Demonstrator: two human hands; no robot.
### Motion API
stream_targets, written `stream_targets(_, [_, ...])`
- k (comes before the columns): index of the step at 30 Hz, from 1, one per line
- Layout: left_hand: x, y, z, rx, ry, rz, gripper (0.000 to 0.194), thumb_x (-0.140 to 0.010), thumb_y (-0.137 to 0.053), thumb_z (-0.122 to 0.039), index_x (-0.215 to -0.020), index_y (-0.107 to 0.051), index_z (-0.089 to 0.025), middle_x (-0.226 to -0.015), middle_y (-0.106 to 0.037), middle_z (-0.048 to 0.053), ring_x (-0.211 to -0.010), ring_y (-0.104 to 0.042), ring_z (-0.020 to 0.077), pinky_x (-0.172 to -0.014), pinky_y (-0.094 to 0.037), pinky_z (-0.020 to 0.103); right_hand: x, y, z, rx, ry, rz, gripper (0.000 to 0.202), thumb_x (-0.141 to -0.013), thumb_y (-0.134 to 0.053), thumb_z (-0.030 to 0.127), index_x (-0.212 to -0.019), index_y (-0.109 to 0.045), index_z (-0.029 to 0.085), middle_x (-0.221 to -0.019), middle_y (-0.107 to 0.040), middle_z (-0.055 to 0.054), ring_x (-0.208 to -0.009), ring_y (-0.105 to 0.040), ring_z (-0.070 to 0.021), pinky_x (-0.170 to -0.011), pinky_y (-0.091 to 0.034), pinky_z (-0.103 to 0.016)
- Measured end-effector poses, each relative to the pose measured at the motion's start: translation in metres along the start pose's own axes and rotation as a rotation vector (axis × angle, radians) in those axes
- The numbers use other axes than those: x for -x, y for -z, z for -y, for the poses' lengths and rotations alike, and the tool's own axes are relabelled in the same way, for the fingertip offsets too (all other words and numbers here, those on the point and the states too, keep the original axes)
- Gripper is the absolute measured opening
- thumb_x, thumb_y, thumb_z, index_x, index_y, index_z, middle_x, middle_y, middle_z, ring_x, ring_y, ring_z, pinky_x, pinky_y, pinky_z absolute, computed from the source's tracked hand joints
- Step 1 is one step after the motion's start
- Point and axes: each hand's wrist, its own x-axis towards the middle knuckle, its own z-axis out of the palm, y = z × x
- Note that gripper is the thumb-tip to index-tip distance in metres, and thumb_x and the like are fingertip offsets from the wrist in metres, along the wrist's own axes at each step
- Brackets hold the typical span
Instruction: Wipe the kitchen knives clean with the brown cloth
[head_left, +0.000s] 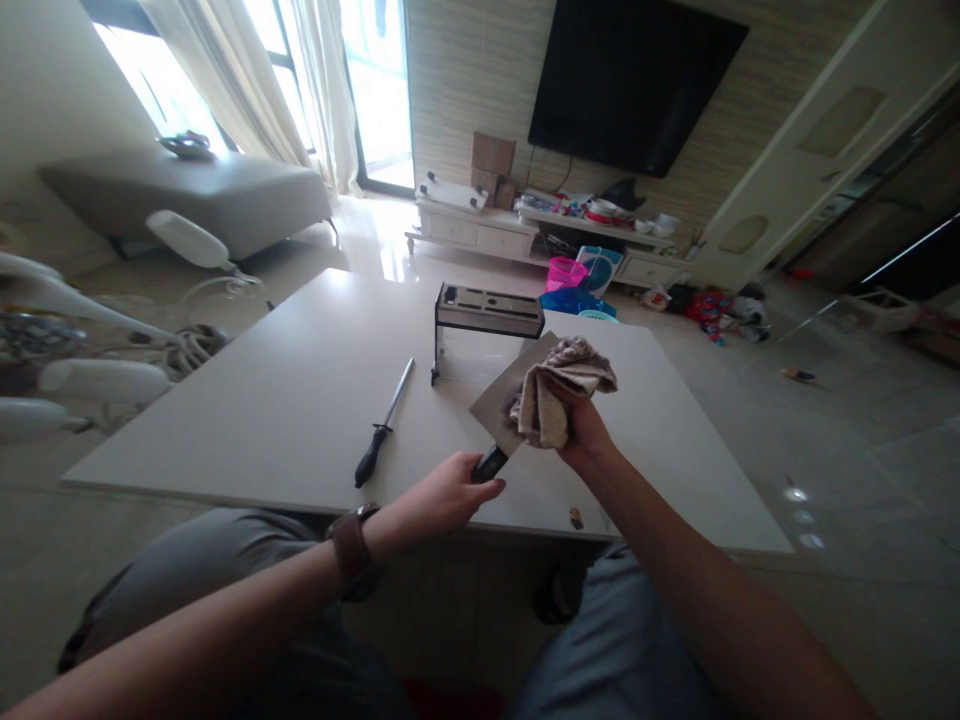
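Note:
My left hand is closed around the black handle of a cleaver, whose broad grey blade points up and away over the table. In my right hand is a bunched, patterned beige-brown cloth, pressed against the blade and covering its right part. Left of the cleaver, a honing steel with a black handle lies on the white table. Beyond the blade stands a knife block with a slotted top and clear sides.
A small cartoon sticker is near the table's front edge. White lamp arms crowd the left side. Behind the table are a pink basket and a low white cabinet under a wall television.

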Motion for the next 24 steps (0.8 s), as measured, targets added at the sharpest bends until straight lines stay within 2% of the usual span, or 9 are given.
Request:
stream_targets(6, [0.001, 0.000, -0.004, -0.074, -0.053, -0.005, 0.029, -0.087, -0.062, -0.045, -0.078, -0.053, -0.018, -0.062, -0.048, -0.005, -0.052, -0.041, 0.0091, -0.047, -0.030, 0.021, -0.009, 0.011, 0.032, -0.036, 0.122, 0.006, 0.022, -0.072, -0.083, 0.030, -0.091, -0.073, 0.028, -0.087, -0.078, 0.003, -0.080, -0.072, -0.0222, -0.083, -0.061, -0.043])
stream_targets(13, [-0.002, -0.003, -0.011, 0.034, -0.005, 0.047, 0.029, -0.085, -0.063, -0.045, -0.080, -0.053, -0.019, -0.059, -0.047, -0.006, -0.048, -0.041, 0.0092, -0.043, -0.029, 0.021, -0.011, 0.019, 0.043, -0.126, 0.177, -0.013, 0.016, -0.073, -0.080, 0.026, -0.087, -0.071, 0.024, -0.079, -0.078, 0.002, -0.068, -0.073, -0.0195, -0.069, -0.065, -0.038])
stream_targets(20, [-0.002, -0.006, -0.010, 0.036, -0.033, -0.027, 0.025, -0.084, -0.063, -0.041, -0.078, -0.053, -0.019, -0.060, -0.049, -0.005, -0.049, -0.044, 0.0095, -0.045, -0.032, 0.021, -0.004, 0.012, 0.036, -0.193, 0.139, -0.034, 0.014, -0.074, -0.077, 0.022, -0.087, -0.071, 0.024, -0.080, -0.079, 0.003, -0.071, -0.074, -0.0183, -0.078, -0.066, -0.039])
stream_targets(24, [-0.003, -0.006, -0.005, -0.032, -0.055, -0.059, 0.024, -0.085, -0.061, -0.041, -0.079, -0.053, -0.019, -0.063, -0.050, -0.004, -0.052, -0.045, 0.0104, -0.047, -0.032, 0.022, 0.004, 0.007, 0.017, -0.129, 0.027, 0.050, 0.019, -0.071, -0.081, 0.025, -0.087, -0.072, 0.023, -0.083, -0.079, 0.002, -0.075, -0.075, -0.0210, -0.084, -0.065, -0.042])
